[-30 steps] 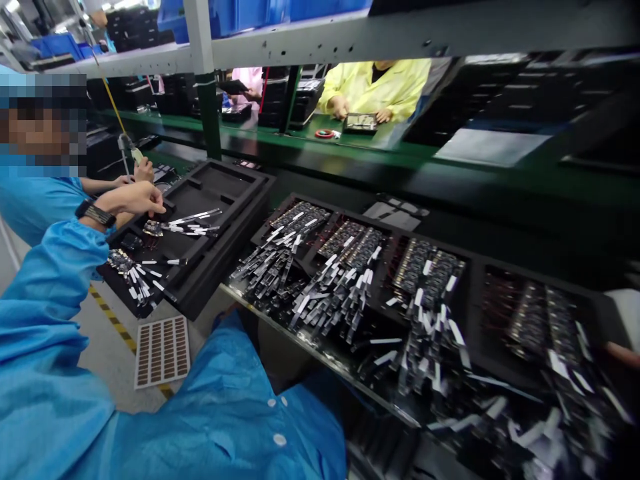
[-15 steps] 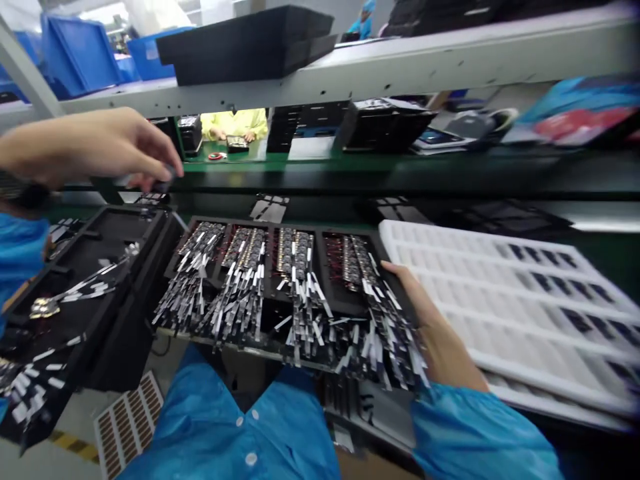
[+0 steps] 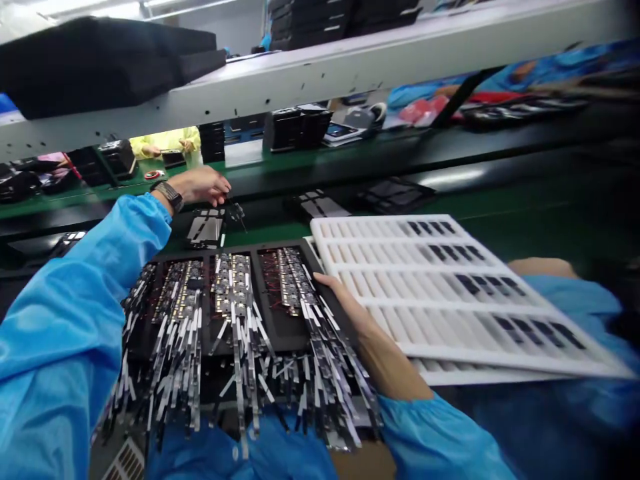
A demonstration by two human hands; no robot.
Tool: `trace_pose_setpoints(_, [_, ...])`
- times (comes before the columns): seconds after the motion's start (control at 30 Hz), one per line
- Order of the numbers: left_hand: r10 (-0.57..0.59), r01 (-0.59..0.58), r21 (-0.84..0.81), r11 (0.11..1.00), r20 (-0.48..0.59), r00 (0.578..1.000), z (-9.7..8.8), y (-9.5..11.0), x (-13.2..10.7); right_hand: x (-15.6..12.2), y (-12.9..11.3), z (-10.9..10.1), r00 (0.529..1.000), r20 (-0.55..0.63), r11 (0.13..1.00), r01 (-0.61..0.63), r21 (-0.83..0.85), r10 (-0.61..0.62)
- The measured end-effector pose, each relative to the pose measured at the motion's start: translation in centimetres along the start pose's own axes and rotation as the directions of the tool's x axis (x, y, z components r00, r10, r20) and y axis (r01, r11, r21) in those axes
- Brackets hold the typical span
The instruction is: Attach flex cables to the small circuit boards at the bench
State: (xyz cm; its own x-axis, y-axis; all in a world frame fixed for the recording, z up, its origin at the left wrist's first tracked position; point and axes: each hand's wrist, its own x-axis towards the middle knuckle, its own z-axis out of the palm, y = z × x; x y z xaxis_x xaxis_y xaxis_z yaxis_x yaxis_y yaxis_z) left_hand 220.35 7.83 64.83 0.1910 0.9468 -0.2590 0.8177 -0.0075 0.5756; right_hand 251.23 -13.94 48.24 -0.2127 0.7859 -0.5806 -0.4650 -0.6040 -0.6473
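Note:
A black tray (image 3: 280, 333) packed with small circuit boards and white-tipped flex strips lies in front of me. My right hand (image 3: 367, 333) grips its right edge, thumb on top and the other fingers hidden underneath. My left hand (image 3: 203, 185), with a watch on its wrist, is stretched out beyond the tray over the green belt. Its fingers are pinched on a small dark part (image 3: 234, 211) that hangs just above a small black holder (image 3: 205, 229) on the belt.
A white moulded tray (image 3: 450, 300) with rows of slots, some filled with dark pieces, lies against the black tray's right side. A co-worker's blue-sleeved arm (image 3: 545, 270) shows past it. A white shelf (image 3: 350, 63) with black stacks runs overhead; a person in yellow (image 3: 165, 142) works across the belt.
The view has swung right. My left hand has left the foam tray on the left and reached forward over the belt with the small part. My right hand stays on the tray's edge.

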Motion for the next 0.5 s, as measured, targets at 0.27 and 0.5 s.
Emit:
trace_pose_setpoints(0.27, [-0.133, 0.126, -0.057, 0.990, -0.137, 0.982, -0.2, -1.8, 3.2, -0.3, -0.5, 0.4, 0.993, -0.051, 0.995, -0.101, 0.023, 0.102])
trace_pose_setpoints(0.5, [-0.407, 0.401, 0.122, 0.908, 0.035, 0.913, 0.7, -10.1, 2.3, -0.2, -0.1, -0.2, 0.995, -0.037, 0.996, -0.088, 0.008, 0.088])
